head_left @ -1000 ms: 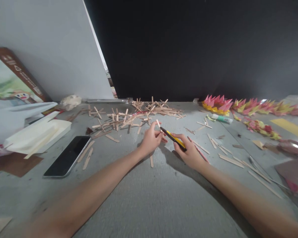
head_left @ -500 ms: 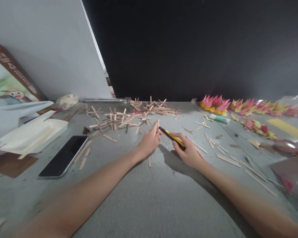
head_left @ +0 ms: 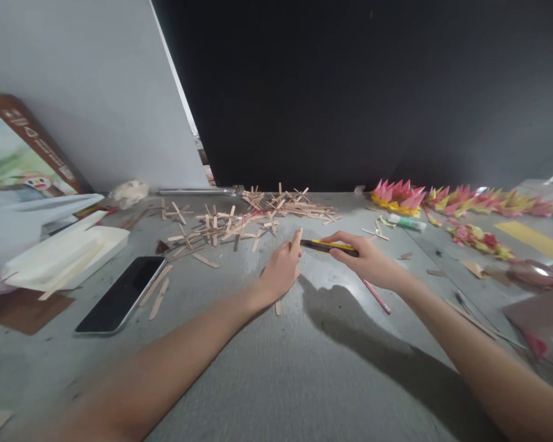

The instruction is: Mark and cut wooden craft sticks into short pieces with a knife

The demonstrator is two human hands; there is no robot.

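Observation:
My left hand (head_left: 281, 270) is closed around a small wooden craft stick (head_left: 300, 233), whose end pokes up above the fingers. In my right hand (head_left: 366, 258) is a yellow and black utility knife (head_left: 328, 246), gripped along its body. The knife lies almost level, its front end close against the left fingers and the stick; whether the blade touches the wood cannot be made out. Under the left wrist another craft stick (head_left: 278, 307) lies on the table. A red pencil (head_left: 376, 297) rests below the right hand.
Behind the hands lies a heap of craft sticks (head_left: 299, 205), some crossed together. A phone (head_left: 122, 294) and a white tray (head_left: 110, 242) are at left. Pink and yellow folded-paper pieces (head_left: 399, 197), a glue stick (head_left: 406, 222) and a tape roll (head_left: 534, 272) lie at right.
My right hand has moved right and turned the knife from a steep slant to nearly level. More of the red pencil shows below it. The left hand keeps hold of the stick.

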